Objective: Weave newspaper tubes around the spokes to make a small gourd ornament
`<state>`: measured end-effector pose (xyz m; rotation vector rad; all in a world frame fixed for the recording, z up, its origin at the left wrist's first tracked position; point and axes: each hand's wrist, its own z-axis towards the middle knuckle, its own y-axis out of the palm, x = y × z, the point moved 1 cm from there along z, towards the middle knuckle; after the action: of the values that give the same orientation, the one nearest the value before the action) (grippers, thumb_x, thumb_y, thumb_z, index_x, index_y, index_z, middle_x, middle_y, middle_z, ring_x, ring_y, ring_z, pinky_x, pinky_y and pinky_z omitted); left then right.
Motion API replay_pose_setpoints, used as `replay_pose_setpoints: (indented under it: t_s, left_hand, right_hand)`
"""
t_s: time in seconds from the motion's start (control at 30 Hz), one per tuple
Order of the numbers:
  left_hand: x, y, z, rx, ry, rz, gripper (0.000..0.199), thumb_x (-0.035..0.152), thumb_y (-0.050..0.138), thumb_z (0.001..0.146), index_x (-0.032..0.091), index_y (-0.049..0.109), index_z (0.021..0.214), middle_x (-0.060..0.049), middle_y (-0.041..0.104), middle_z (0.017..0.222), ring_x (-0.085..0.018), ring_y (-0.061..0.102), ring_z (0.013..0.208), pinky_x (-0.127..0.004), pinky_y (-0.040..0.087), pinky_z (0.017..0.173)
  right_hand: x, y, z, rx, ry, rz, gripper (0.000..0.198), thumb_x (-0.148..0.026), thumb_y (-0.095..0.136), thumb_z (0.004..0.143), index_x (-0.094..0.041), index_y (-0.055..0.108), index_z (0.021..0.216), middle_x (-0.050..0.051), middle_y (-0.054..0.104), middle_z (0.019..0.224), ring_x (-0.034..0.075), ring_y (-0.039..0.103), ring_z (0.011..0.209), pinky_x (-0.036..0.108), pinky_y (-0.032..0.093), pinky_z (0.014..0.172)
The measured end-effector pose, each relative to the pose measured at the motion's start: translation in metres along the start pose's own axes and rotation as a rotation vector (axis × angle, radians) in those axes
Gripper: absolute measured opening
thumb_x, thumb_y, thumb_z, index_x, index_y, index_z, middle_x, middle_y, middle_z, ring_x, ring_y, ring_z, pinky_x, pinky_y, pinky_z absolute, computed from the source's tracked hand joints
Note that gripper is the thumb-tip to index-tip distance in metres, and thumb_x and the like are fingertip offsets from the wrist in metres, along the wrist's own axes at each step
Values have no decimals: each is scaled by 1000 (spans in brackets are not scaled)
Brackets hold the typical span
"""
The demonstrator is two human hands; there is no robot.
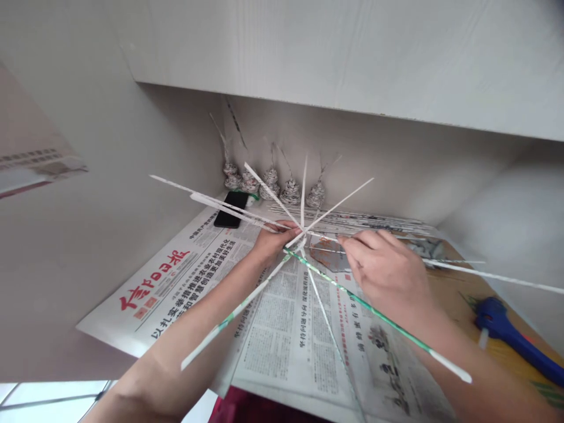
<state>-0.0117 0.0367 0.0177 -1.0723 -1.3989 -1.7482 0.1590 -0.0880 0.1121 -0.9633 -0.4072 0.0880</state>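
Newspaper [282,329] is covering the table [458,294], frame centre. Above it, left hand [271,241] is pinching the paper-stick star [303,230] at its hub; right hand [388,273], fingers half-curled, is gripping one spoke. Weaving looks underway; next pass needs the hub kept tight.

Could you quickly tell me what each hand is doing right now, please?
Left hand: closed, pinching the crossing of the paper sticks.
Right hand: fingers curled on one stick beside the crossing.
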Motion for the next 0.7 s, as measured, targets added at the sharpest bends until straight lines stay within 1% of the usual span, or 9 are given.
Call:
replay_pose_setpoints:
  t_s: [0.13,0.23,0.3,0.4,0.53,0.7]
  left_hand:
    - [-1,0,0,0,-1,19,28,29,85,51,12,70,68,-2,66,62,-12,57,55,-24,42,56]
    - [0,0,-1,-7,0,22,27,28,85,52,12,69,68,-2,65,60,-11,56,54,-24,42,55]
    - [1,1,-1,-10,-2,24,28,28,85,52,11,70,68,-2,66,62,-11,56,55,-24,42,56]
    - [1,3,-2,-15,-9,26,29,28,86,51,11,70,68,-3,67,63,-12,57,57,-25,43,58]
    - [0,3,-2,-33,-17,26,28,29,86,51,12,72,69,-3,67,63,-12,57,57,-26,44,59]
    - [-4,1,0,-48,9,46,28,30,84,54,11,72,72,-4,68,66,-12,58,59,-25,45,59]
  right_hand:
    - [-1,8,-1,11,12,-14,24,-15,48,86,-25,69,92,5,65,80,22,54,77,34,37,64]
    - [-1,17,-3,37,84,21,22,-20,49,88,-27,69,95,3,66,82,20,56,77,32,35,62]
    - [-2,23,-3,40,137,66,21,-24,49,90,-28,69,96,2,67,82,18,57,76,30,35,61]
    - [-2,30,1,0,166,151,22,-31,48,92,-28,70,96,1,67,82,17,60,76,29,37,62]
    - [-1,39,8,-60,206,292,19,-30,51,91,-29,70,94,-1,70,86,17,63,77,28,41,64]
    - [3,41,11,-16,238,453,19,-29,53,89,-28,71,95,-2,71,89,15,63,71,27,43,63]
